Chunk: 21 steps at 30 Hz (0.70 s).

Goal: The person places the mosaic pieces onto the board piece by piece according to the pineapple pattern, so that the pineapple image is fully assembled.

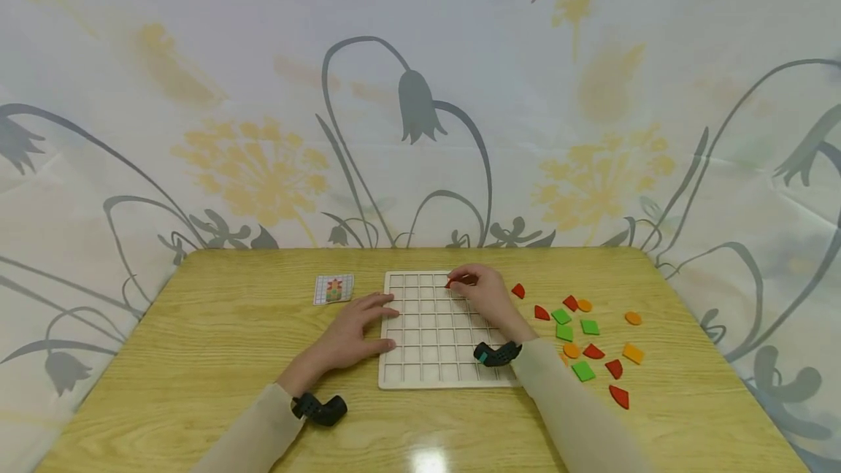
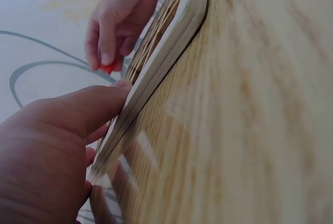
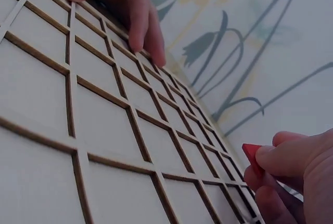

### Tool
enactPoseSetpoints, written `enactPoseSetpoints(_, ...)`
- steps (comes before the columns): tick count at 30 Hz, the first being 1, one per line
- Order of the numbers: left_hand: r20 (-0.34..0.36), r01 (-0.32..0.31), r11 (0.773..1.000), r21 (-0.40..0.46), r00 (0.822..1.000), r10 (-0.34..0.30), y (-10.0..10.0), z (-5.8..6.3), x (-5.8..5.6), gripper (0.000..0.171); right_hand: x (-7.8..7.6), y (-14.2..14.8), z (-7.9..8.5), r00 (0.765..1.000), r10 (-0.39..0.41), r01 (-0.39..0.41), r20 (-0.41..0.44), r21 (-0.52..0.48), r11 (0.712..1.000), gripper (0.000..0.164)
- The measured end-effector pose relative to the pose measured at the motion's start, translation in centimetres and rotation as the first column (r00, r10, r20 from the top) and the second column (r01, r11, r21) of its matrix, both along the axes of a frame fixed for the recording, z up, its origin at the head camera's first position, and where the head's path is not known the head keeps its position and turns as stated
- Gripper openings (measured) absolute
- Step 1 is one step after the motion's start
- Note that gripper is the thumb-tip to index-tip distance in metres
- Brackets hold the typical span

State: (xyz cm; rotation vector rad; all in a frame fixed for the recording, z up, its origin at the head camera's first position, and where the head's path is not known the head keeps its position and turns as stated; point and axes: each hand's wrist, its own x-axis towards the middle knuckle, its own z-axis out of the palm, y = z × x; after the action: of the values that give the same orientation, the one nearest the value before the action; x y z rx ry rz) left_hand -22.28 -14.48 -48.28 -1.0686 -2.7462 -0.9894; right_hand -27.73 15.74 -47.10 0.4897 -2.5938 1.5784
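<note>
"What have you got there?"

"A red piece (image 3: 251,153), pinched between the thumb and fingers of my right hand (image 1: 491,296). It's above the far part of the board (image 1: 429,336), partly covered by my fingers. I can't tell whether it touches the board."

"And what's that board like?"

"Pale, with thin raised strips that split it into a grid of square cells."

"Your other hand?"

"My left hand (image 1: 358,328) isn't grasping anything. It rests at the board's left edge with the fingers spread, and the thumb and fingertips touch the rim."

"Anything else left of the board?"

"Yes, a small card (image 1: 333,289), near the far left corner of the board. It has a grid and a little coloured picture printed on it."

"And on the right?"

"Loose bits, scattered to the right of the board: rounded red wedges (image 1: 594,351), green squares (image 1: 590,327), orange discs (image 1: 633,318) and an orange square (image 1: 633,354). The nearest wedge to the board's far right corner lies a little apart from the others. My right sleeve (image 1: 565,400) crosses the board's near right corner."

"What's under it all?"

"A wood-grained bench (image 1: 250,298), and beyond the board's far side there's a pale backdrop (image 1: 420,188) with grey and yellow flowers."
</note>
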Motion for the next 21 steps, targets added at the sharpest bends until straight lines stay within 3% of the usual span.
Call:
enactPoseSetpoints(8,-0.005,-0.006,1.000,-0.001,1.000,0.006,0.1,-0.1,-0.1,0.049,0.0,-1.8,-0.2,1.000,-0.012,0.013,0.024,-0.043,0.999,0.013)
enactPoseSetpoints(15,-0.011,-0.028,1.000,-0.006,1.000,0.028,0.1,-0.3,0.0,0.049,0.0,-2.0,-0.9,0.999,-0.027,0.028,-0.021,0.054,0.998,0.009)
enactPoseSetpoints(21,-0.023,-0.025,1.000,-0.012,0.999,0.025,0.2,-0.2,0.0,0.048,0.1,-2.0,-1.1,0.999,-0.029,0.033,-0.043,0.078,0.996,0.009)
